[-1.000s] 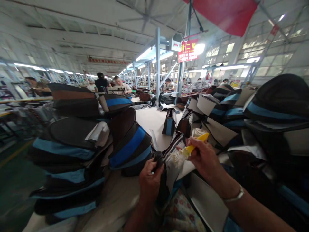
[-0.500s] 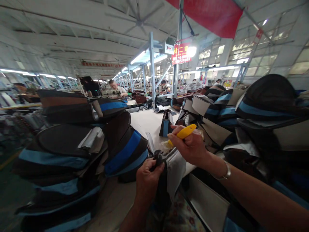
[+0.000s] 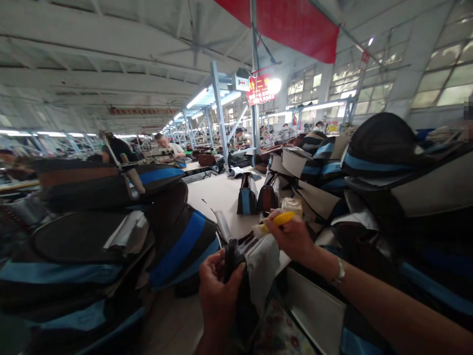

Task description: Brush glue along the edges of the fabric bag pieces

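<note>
My right hand (image 3: 292,235) is closed round the yellow handle of a brush (image 3: 280,219). Its pale bristles point left, over the top edge of a dark bag piece (image 3: 247,286) with a grey-white lining flap (image 3: 263,264). My left hand (image 3: 219,291) grips the near left edge of that piece, thumb on one side and fingers on the other. Just past the brush, two small dark bag pieces stand upright on the white table (image 3: 212,190): one with a blue stripe (image 3: 247,197), one brown-fronted (image 3: 267,197). A pale round container (image 3: 291,206) is behind my right hand.
Stacked black bag pieces with blue bands (image 3: 66,271) crowd the left side. More piled pieces (image 3: 380,148) rise on the right. A blue metal post (image 3: 219,116) stands at the table's far end. Other people (image 3: 168,148) sit farther back.
My right hand and the brush have shifted slightly down, and the brush handle lies flatter. My left hand still holds the bag piece. The camera view has turned a little to the right.
</note>
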The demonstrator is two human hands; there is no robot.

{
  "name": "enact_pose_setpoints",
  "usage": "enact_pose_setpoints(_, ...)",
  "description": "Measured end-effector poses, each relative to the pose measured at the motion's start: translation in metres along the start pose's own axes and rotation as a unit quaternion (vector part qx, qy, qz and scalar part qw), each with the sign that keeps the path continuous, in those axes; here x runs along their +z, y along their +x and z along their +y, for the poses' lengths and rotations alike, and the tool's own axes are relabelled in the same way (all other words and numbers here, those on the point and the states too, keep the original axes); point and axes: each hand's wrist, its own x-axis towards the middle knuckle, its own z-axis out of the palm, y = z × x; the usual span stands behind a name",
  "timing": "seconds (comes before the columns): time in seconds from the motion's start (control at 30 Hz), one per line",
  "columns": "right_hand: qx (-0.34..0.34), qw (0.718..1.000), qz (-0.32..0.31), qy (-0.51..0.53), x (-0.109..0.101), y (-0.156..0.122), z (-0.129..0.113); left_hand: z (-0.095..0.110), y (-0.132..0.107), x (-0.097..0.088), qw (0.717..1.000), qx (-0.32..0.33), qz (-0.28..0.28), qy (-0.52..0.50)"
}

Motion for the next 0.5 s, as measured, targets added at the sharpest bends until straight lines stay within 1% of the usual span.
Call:
enact_pose_setpoints(0.03, 0.063, 0.996, 0.065, 0.020, -0.013, -0.003, 0.005, -0.002, 0.000, -0.002, 1.000, -0.005, -0.004, 0.006)
enact_pose_setpoints(0.07, 0.115, 0.984, 0.124, 0.048, -0.028, -0.007, 0.009, -0.003, 0.001, -0.004, 0.999, -0.001, -0.019, 0.027)
enact_pose_setpoints(0.1, 0.152, 0.970, 0.173, 0.075, -0.043, -0.013, 0.013, -0.003, 0.001, -0.006, 0.997, 0.007, -0.041, 0.059)
enact_pose_setpoints(0.17, 0.194, 0.941, 0.251, 0.117, -0.070, -0.029, 0.019, -0.003, 0.002, -0.011, 0.989, 0.024, -0.083, 0.122)
enact_pose_setpoints(0.2, 0.208, 0.927, 0.281, 0.133, -0.080, -0.039, 0.022, -0.003, 0.002, -0.012, 0.985, 0.029, -0.095, 0.144)
enact_pose_setpoints(0.23, 0.222, 0.916, 0.302, 0.146, -0.089, -0.051, 0.024, -0.002, 0.002, -0.013, 0.982, 0.028, -0.096, 0.158)
enact_pose_setpoints(0.3, 0.257, 0.895, 0.320, 0.177, -0.099, -0.075, 0.029, 0.000, 0.003, -0.011, 0.979, 0.018, -0.109, 0.171)
enact_pose_setpoints(0.37, 0.298, 0.875, 0.323, 0.204, -0.103, -0.098, 0.032, 0.005, 0.007, -0.006, 0.977, 0.012, -0.147, 0.156)
enact_pose_setpoints(0.43, 0.334, 0.853, 0.331, 0.224, -0.105, -0.115, 0.032, 0.015, 0.015, 0.004, 0.976, 0.007, -0.179, 0.122)
enact_pose_setpoints(0.47, 0.342, 0.847, 0.338, 0.228, -0.107, -0.121, 0.032, 0.021, 0.022, 0.011, 0.980, 0.000, -0.176, 0.095)
enact_pose_setpoints(0.5, 0.343, 0.843, 0.345, 0.229, -0.110, -0.125, 0.031, 0.029, 0.031, 0.019, 0.986, -0.010, -0.156, 0.060)
